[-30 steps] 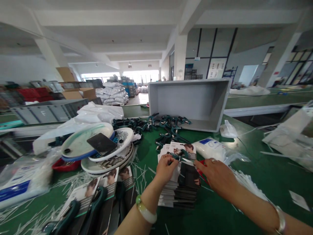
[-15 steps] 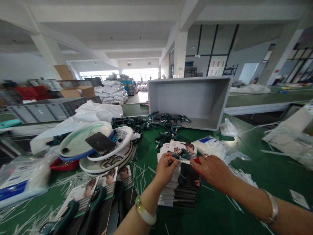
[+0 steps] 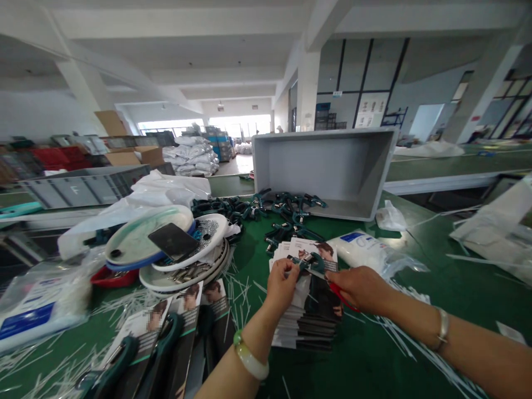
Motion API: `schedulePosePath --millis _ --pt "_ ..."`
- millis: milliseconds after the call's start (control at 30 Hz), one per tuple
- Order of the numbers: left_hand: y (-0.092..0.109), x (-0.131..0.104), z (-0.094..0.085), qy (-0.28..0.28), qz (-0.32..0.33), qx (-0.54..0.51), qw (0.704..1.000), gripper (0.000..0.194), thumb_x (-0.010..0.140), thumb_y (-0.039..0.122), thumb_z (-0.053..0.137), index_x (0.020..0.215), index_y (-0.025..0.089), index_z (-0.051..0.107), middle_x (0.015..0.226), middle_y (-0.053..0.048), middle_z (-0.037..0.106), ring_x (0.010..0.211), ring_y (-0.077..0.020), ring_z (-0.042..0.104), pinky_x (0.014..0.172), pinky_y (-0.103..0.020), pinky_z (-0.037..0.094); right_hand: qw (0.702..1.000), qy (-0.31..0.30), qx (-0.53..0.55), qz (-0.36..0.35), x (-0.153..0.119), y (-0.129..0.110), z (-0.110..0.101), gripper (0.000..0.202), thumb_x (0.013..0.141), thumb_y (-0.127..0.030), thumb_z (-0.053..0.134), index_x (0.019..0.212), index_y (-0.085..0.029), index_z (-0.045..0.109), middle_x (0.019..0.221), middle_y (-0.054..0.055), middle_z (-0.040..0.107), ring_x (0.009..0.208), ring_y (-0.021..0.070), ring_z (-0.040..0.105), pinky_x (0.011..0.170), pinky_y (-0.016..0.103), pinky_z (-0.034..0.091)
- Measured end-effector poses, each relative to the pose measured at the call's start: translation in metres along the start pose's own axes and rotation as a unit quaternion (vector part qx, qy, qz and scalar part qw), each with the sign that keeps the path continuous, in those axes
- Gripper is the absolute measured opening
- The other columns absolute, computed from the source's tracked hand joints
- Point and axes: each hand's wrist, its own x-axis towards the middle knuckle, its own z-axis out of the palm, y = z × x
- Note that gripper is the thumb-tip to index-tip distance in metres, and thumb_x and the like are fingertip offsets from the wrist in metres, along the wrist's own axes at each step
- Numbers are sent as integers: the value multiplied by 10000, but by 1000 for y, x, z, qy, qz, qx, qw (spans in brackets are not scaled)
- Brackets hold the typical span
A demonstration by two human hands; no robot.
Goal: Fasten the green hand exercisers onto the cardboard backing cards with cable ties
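Note:
Red-handled scissors [image 3: 343,297] are gripped in my right hand [image 3: 361,287]. Their blades point left, up against a small dark-green-handled tool [image 3: 315,262] lying on the top card of a stack of printed cards [image 3: 305,327]. My left hand [image 3: 283,281] pinches at the left side of that tool, fingers closed. What sits between its fingertips is too small to make out. Behind the stack lie several more green-handled tools [image 3: 286,227] in a loose heap.
A grey crate [image 3: 320,172] stands on its side behind the heap. To the left are stacked round trays [image 3: 145,235] with metal parts and a dark phone-like slab [image 3: 173,241]. Carded tools [image 3: 166,332] lie front left. Thin white ties [image 3: 399,338] and a plastic bag [image 3: 361,249] lie right.
My right hand has turned and its wrist has shifted left, so the scissors' red handle shows more below it. My left hand stays by the tool, slightly shifted. The whole view has moved a little.

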Motion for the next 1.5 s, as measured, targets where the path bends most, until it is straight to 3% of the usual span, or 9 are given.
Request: schedulePosePath --millis 100,200,333,400,633,867,1033,1267,1500 --pt "-6 3 -11 70 -50 4 996 242 834 303 431 954 156 582 941 -69 586 846 -159 556 789 -289 435 998 7 59 -4 -4 1 -10 261 783 -218 475 1010 -237 602 832 49 691 723 184 635 598 247 379" --pt "-6 -1 -29 126 -81 47 988 436 799 381 493 1171 154 481 1132 -119 528 894 -178 552 800 -304 427 996 -24 80 -20 -2 3 -29 236 736 -359 574 949 -277 633 803 33 686 746 224 630 592 267 365" --pt "5 -14 -43 -38 -72 164 983 351 686 528 580 873 239 648 881 -17 646 763 -175 575 640 -256 400 988 -90 121 -19 16 5 -50 300 622 -458 670 866 -283 682 728 18 669 687 211 610 560 253 343" --pt "7 -18 -43 -74 -91 183 976 330 682 552 566 773 250 663 763 7 663 691 -161 582 563 -237 357 980 -124 154 -24 28 4 -55 341 603 -462 675 888 -275 693 754 15 667 671 188 595 564 243 349" --pt "-13 -5 -41 -112 -104 114 982 351 620 546 627 753 225 677 720 4 686 647 -146 594 540 -217 369 949 -223 223 -29 59 11 -58 455 580 -511 677 912 -201 698 732 8 634 624 145 538 541 220 354" --pt "-23 1 -39 -118 -117 67 984 315 590 503 674 714 213 680 692 0 683 632 -143 598 544 -213 407 885 -320 337 -39 69 30 -55 550 585 -563 675 959 -160 654 612 -20 566 516 95 473 457 194 327" --pt "-25 2 -37 -111 -124 49 985 304 590 474 686 710 195 676 681 -2 679 621 -138 595 548 -215 421 880 -331 339 -29 82 23 -47 576 504 -586 714 888 -159 668 574 -34 556 495 85 467 450 190 335" --pt "-27 5 -37 -125 -118 39 984 327 586 480 688 708 177 676 651 -7 669 592 -133 584 536 -218 418 849 -369 377 -16 99 23 -39 553 444 -536 761 835 -157 663 519 -59 525 467 68 438 420 168 324" --pt "-19 -5 -41 -130 -91 35 987 346 691 500 590 789 179 678 713 -17 674 636 -134 586 578 -226 421 829 -296 473 -30 66 32 -32 477 560 -514 714 857 -147 649 521 -64 512 402 42 364 385 169 271"
